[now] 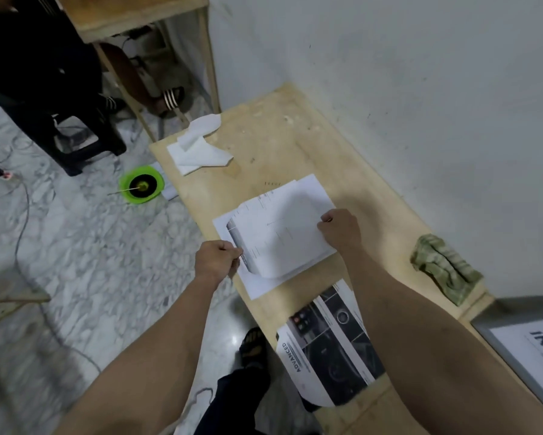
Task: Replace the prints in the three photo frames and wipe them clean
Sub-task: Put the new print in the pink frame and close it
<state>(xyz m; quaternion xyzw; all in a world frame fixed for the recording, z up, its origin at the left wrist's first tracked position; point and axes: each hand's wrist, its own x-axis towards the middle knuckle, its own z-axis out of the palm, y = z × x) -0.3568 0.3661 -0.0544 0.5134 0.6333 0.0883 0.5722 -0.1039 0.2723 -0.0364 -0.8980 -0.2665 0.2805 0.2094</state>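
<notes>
Running from the frame's upper middle down to its lower right, a pale wooden table (295, 142) stands against a grey-white wall (405, 73), with marbled floor (75, 246) filling the left half of the picture. In the lower right corner lies a grey-edged photo frame (514, 350) holding a white print with dark lettering. Just left of it, partly under the right forearm, a printed sheet (323, 350) with dark pictures and the word "ADVANCED" lies flat near the table's front edge.

At the middle of the frame sits a stack of white papers (279, 233), and both hands work on it. The left hand (216, 259) has its fingers curled, pinching the stack's near-left edge where a dark printed strip shows. The right hand (339, 230) pinches the right edge of the top sheet between thumb and fingers.

A crumpled green-striped cloth (442, 265) rests by the wall at mid right. White tissue (198, 146) lies spread on the table's far-left corner, in the upper middle. On the floor just beside the table's left edge sits a bright green bowl (141, 186) with a thin stick across it. A black stool (85, 142) stands in the upper left.
</notes>
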